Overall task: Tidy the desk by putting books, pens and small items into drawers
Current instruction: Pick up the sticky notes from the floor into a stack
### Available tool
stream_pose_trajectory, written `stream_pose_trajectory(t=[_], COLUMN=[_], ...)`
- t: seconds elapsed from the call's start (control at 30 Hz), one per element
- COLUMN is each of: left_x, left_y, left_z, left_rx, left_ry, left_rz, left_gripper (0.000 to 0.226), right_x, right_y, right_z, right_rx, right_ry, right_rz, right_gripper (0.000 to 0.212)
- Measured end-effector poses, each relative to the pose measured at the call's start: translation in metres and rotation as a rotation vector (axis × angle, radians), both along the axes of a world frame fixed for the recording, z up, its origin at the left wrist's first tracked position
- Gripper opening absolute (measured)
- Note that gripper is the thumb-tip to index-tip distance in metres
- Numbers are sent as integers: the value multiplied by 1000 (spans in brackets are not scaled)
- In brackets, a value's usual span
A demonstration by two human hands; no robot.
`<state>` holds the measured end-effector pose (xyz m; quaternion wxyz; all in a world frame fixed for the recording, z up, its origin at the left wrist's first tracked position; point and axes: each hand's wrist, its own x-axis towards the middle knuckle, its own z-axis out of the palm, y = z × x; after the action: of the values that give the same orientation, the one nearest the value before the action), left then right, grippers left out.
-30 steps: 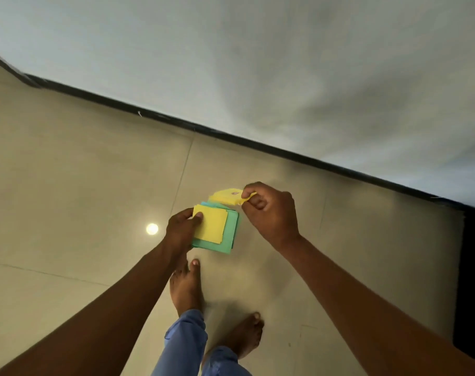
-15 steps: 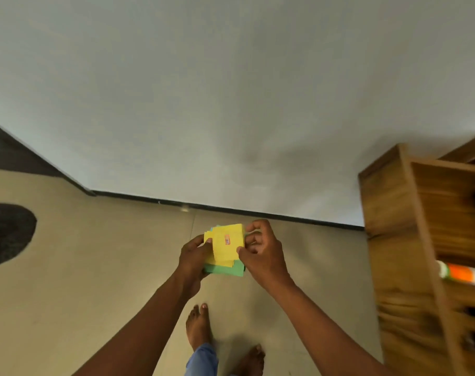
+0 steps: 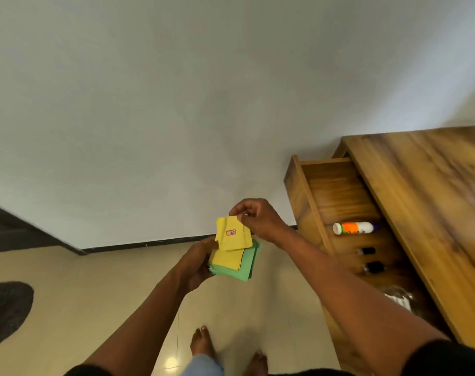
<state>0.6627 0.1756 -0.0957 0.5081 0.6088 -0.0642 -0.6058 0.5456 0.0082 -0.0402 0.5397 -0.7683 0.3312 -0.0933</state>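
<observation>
My left hand (image 3: pixel 197 263) grips a small stack of paper notes (image 3: pixel 240 263), yellow sheets on top of green ones, held in front of me above the floor. My right hand (image 3: pixel 259 219) pinches the top corner of the uppermost yellow sheet (image 3: pixel 232 237), which carries a small red-framed label and is lifted off the stack. To the right a wooden desk (image 3: pixel 431 185) has an open drawer (image 3: pixel 336 196). Inside the drawer lie a white bottle with an orange label (image 3: pixel 353 228) and two small dark items (image 3: pixel 369 259).
A white wall with a black skirting fills the background. The beige tiled floor shows a dark round mat (image 3: pixel 5 310) at the left and my bare feet (image 3: pixel 203 343) below. A crumpled clear wrapper (image 3: pixel 399 295) lies in the drawer near my right arm.
The view has swung up and right, bringing the desk and open drawer fully into sight. My right hand has lifted the top yellow sheet higher off the stack.
</observation>
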Motion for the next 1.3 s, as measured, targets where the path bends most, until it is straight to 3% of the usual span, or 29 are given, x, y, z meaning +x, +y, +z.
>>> stream_pose_trajectory(t=[0.2,0.37,0.5,0.67,0.8,0.87,0.93,1.0,1.07,1.13,1.2,1.3], left_x=[-18,-31,-25,-13,-7,-7,-9,-12,-16,-22,-28,-46], left_y=[-38,-75,-103,-145,-178,-191,-202,-211,-221,-231,-241,-255], left_z=[29,44,47,49,56,59,58,56,58,56,52,47], left_rx=[-14,-65,-97,-127,-118,-132,-148,-171,-190,-201,-204,-196], left_ry=[67,133,198,272,301,291,257,229,188,113,57,-13], left_rz=[-143,-222,-251,-318,-364,-396,-411,-422,-442,-459,-483,-551], left_gripper=[40,27,35,40,50,47,43,41,38,35,35,35], right_x=[-17,-27,-32,-34,-36,-39,-41,-44,-52,-64,-75,-87], right_y=[-26,-45,-59,-71,-72,-68,-62,-58,-54,-51,-47,-48], right_z=[36,40,46,49,36,28,26,22,21,25,22,8], right_rx=[-115,-83,-147,-234,-531,-736,-772,-666,-369,32,355,533], right_ry=[124,200,198,175,180,273,288,258,230,97,-99,-271], right_rz=[263,217,56,-205,-426,-605,-850,-1074,-1211,-1268,-1289,-1323], right_gripper=[15,39,48,44,39,49,59,67,75,69,49,54])
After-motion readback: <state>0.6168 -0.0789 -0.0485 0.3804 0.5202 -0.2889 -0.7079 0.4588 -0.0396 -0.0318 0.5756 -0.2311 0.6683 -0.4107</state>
